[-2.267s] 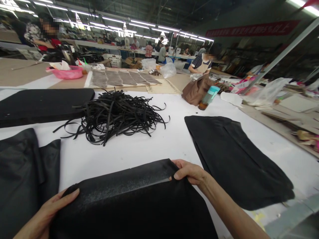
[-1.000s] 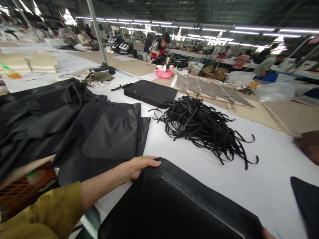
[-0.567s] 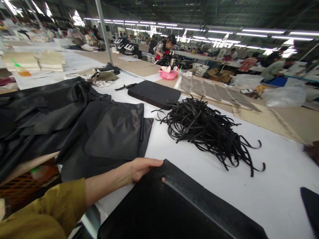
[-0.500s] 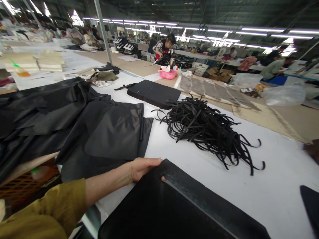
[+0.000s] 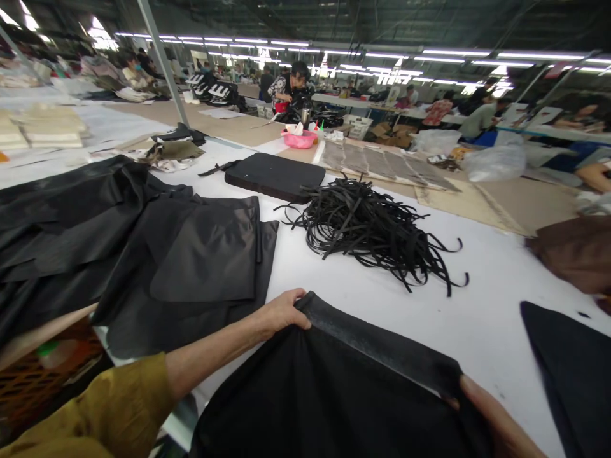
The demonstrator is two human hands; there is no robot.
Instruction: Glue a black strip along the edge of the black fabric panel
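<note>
A black fabric piece (image 5: 353, 401) hangs at the front edge of the white table, with a greyish strip along its far edge. My left hand (image 5: 285, 312) pinches its far left corner between thumb and fingers. At the far right corner, my right hand (image 5: 494, 407) grips the same piece, thumb on top and a fingertip showing near the strip. The fabric is creased and pulled between both hands. Beyond it lies a loose heap of narrow black straps (image 5: 367, 229). Large black sheets (image 5: 205, 261) are spread to the left of my left hand.
Behind the straps sits a stack of black rounded panels (image 5: 277, 175). Another black piece (image 5: 568, 369) and a brown cloth (image 5: 577, 248) lie to the right. An orange crate (image 5: 28, 388) stands below at left. A pink basin (image 5: 299, 140) is farther back, near a co-worker (image 5: 286, 89).
My right hand has come into view holding the right corner. My left thumb now presses over the left corner, and the fabric has become creased. The view has shifted right.
</note>
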